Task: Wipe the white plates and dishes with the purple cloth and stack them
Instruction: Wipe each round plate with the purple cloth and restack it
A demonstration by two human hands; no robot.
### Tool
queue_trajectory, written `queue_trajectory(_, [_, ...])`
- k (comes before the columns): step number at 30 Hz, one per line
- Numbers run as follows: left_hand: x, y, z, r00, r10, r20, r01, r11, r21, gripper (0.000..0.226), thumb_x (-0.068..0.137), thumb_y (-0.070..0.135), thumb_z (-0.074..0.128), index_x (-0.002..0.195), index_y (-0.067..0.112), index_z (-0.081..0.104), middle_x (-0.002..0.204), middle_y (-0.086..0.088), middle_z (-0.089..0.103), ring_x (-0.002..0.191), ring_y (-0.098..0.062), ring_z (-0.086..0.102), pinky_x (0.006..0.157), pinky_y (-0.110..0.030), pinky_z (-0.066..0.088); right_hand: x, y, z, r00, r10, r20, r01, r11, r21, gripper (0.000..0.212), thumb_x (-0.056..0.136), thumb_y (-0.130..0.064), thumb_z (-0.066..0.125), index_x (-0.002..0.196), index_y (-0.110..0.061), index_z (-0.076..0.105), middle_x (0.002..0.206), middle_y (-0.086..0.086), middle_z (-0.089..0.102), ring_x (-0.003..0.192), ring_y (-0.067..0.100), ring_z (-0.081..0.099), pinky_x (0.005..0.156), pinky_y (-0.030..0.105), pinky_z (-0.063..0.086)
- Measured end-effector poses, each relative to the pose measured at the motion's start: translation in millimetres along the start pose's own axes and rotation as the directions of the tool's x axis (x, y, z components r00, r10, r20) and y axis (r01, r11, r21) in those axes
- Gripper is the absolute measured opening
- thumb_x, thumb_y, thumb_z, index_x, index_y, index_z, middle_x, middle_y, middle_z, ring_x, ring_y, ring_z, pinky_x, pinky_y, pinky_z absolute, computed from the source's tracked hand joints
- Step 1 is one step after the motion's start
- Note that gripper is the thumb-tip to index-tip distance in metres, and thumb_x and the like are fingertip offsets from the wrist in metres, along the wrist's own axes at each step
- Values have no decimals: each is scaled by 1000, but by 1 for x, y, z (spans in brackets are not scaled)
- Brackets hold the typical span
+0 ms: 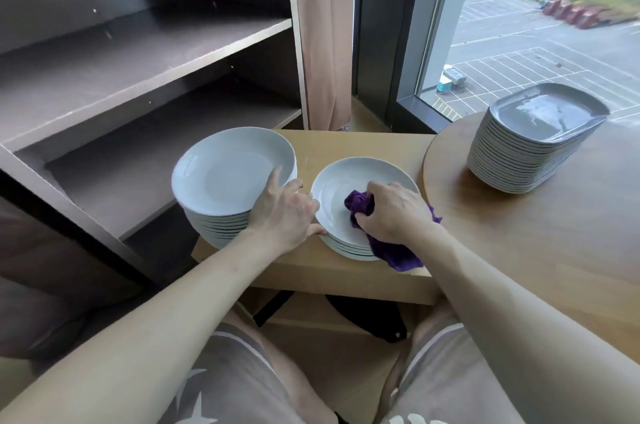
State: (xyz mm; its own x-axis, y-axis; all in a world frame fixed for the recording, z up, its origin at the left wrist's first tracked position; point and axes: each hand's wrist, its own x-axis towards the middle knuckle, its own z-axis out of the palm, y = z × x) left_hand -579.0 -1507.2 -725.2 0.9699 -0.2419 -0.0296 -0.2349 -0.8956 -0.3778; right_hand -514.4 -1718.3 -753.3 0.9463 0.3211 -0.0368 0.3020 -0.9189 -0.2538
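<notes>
Two stacks of white round plates stand on a small wooden table [346, 271]. The taller stack [228, 177] is on the left, the shorter stack [349, 181] on the right. My right hand [391, 209] grips the purple cloth [360, 207] and presses it into the top plate of the shorter stack; the cloth's tail hangs over the plate's near rim. My left hand [284, 212] lies between the stacks, its thumb on the left rim of the shorter stack's top plate and its fingers against the taller stack.
A round wooden table [554, 233] on the right carries a tall stack of grey rectangular dishes [533, 143]. Dark open shelves [138, 77] stand to the left. A curtain [325, 25] and a large window [536, 25] are behind. My knees are below the small table.
</notes>
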Motion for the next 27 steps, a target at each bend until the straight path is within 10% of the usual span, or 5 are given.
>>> queue_trajectory(5, [-6, 1, -6, 997, 71, -3, -70, 985, 156, 58, 101, 68, 36, 107, 23, 72, 98, 5, 69, 119, -24, 59, 118, -72, -4, -22, -2, -7, 994, -107, 10, 103, 977, 189, 29, 79, -56, 64, 90, -30, 58, 83, -10, 62, 78, 16, 57, 60, 34, 46])
queue_trajectory(11, [-8, 26, -15, 951, 297, -84, -274, 938, 211, 34, 96, 1, 40, 105, 17, 68, 100, 0, 66, 109, -26, 60, 121, -56, 27, -55, -1, -9, 983, -84, -162, 129, 948, 292, 29, 78, -60, 59, 89, -33, 55, 84, -13, 58, 77, 14, 56, 69, 35, 46])
queue_trajectory(16, [-3, 44, -10, 945, 326, 31, -327, 937, 124, 32, 92, -5, 45, 109, 15, 65, 104, -3, 67, 102, -28, 62, 95, -37, 41, -82, 14, -1, 962, 9, -272, 80, 946, 314, 31, 79, -61, 60, 98, -37, 58, 91, -14, 57, 84, 16, 55, 74, 34, 44])
queue_trajectory(23, [-8, 51, -18, 963, 263, 62, -270, 949, 162, 32, 87, -9, 49, 106, 13, 63, 91, -1, 62, 93, -26, 64, 111, -45, 34, -101, 38, 12, 966, 25, -259, 89, 903, 420, 40, 73, -68, 56, 104, -42, 59, 95, -20, 53, 87, 8, 55, 67, 19, 40])
queue_trajectory(27, [-15, 52, -31, 957, 286, 41, -286, 914, 289, 22, 70, 6, 70, 77, 26, 66, 68, 10, 64, 63, -12, 62, 83, -29, 50, -100, 40, 4, 966, 10, -258, 100, 907, 410, 37, 74, -67, 58, 101, -42, 59, 94, -20, 54, 87, 10, 56, 72, 32, 47])
